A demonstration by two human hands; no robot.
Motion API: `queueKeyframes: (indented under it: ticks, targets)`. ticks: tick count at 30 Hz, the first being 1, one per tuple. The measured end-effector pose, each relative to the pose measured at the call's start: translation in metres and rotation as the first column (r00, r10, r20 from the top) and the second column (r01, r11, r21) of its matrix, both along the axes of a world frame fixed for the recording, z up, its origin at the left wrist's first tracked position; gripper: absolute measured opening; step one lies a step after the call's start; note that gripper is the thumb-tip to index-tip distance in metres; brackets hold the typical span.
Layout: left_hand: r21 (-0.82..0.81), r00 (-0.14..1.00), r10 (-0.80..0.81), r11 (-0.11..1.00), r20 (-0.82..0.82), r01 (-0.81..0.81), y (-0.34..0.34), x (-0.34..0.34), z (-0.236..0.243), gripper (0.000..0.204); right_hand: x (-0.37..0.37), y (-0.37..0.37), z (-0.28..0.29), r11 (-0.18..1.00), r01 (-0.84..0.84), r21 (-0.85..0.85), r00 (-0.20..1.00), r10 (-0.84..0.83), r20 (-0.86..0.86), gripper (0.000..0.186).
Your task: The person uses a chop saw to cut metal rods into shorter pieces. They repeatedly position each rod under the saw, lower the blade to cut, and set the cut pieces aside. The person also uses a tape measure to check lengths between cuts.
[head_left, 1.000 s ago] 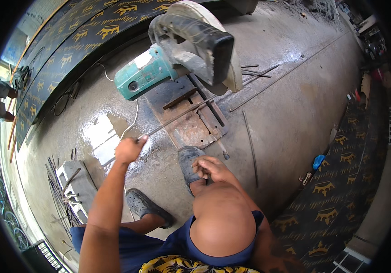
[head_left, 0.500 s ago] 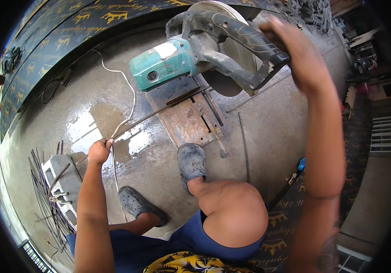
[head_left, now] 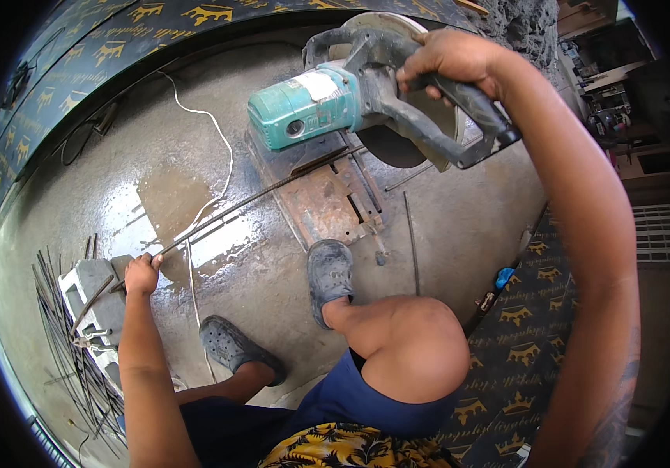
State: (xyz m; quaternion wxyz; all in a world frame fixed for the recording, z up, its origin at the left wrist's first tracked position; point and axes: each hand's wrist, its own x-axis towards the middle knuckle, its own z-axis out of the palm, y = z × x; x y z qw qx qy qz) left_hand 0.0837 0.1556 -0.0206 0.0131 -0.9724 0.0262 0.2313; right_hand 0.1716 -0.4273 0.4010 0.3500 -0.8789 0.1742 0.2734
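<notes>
A chop saw with a teal motor [head_left: 307,111], black handle and disc stands over a rusty metal base [head_left: 311,203]. My right hand [head_left: 452,64] is wrapped round the black handle at the upper right. My left hand [head_left: 142,274] grips a long steel rebar [head_left: 222,214] at the left, which crosses the base under the saw. My right shoe [head_left: 329,273] rests against the near end of the base; my left shoe [head_left: 232,340] is on the concrete floor to its left.
Grey hollow blocks [head_left: 95,292] and a bundle of thin steel rods [head_left: 62,343] lie at the lower left. A white cord [head_left: 222,140] crosses the wet floor. A loose rod [head_left: 411,242] lies right of the base. Dark printed boards [head_left: 530,312] line the right side and top left.
My right hand has risen from by my knee onto the saw handle. My left hand has moved left and slightly down along with the rebar. The saw appears further right as the view shifted.
</notes>
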Motion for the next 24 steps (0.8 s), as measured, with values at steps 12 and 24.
queueKeyframes:
  ticks: [12, 24]
  targets:
    - [-0.007, 0.996, 0.011, 1.0, -0.085, -0.012, 0.005, 0.015, 0.019, 0.055, -0.031, 0.007, -0.026, 0.988, 0.076, -0.132, 0.994, -0.064, 0.086, 0.068]
    - [-0.014, 0.988, 0.031, 0.999, -0.151, -0.034, -0.002, -0.023, 0.01, 0.057, -0.141, -0.018, -0.112, 0.959, 0.115, -0.257, 0.966, -0.047, 0.256, 0.069]
